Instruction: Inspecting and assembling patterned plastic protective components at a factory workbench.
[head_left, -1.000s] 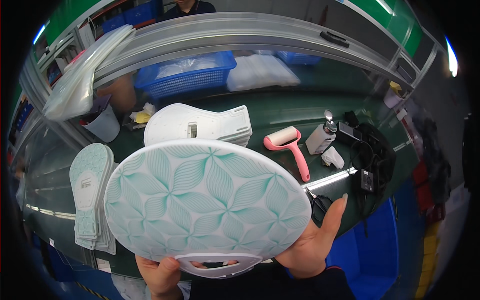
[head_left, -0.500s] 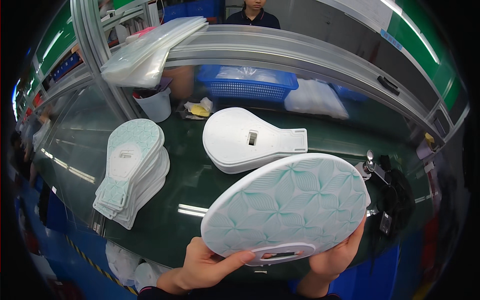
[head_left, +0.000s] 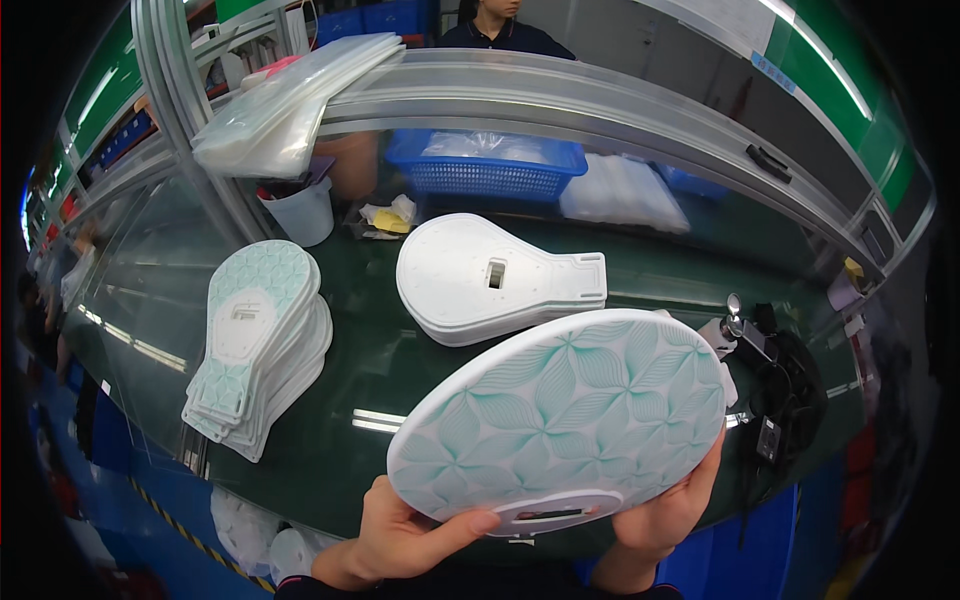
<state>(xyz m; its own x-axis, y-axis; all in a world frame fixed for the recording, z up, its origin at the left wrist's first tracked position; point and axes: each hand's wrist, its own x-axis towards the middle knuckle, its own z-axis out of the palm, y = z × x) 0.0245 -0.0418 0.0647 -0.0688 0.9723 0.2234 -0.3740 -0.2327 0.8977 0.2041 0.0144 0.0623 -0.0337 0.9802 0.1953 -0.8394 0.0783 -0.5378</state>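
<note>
Close in front of me is a paddle-shaped white panel with a green leaf-line pattern on its face, tilted with its broad round end away from me. My left hand is closed on its near left edge, thumb lying on the face beside the slotted oval plate. Around the near right edge wraps my right hand, its fingers mostly hidden beneath. Beyond the panel lies a stack of plain white paddle-shaped panels, slot showing, narrow end to the right. At left, similar patterned panels form an uneven stack.
A metal frame rail crosses the far side, with clear plastic bags on it. Behind stand a blue basket, more bags and a white bin. Black straps and a device lie right. A person is beyond.
The held panel has shifted slightly left and tilted a little, so its patterned face shows somewhat larger. Both hands keep their hold. The whole scene has slid slightly left in view.
</note>
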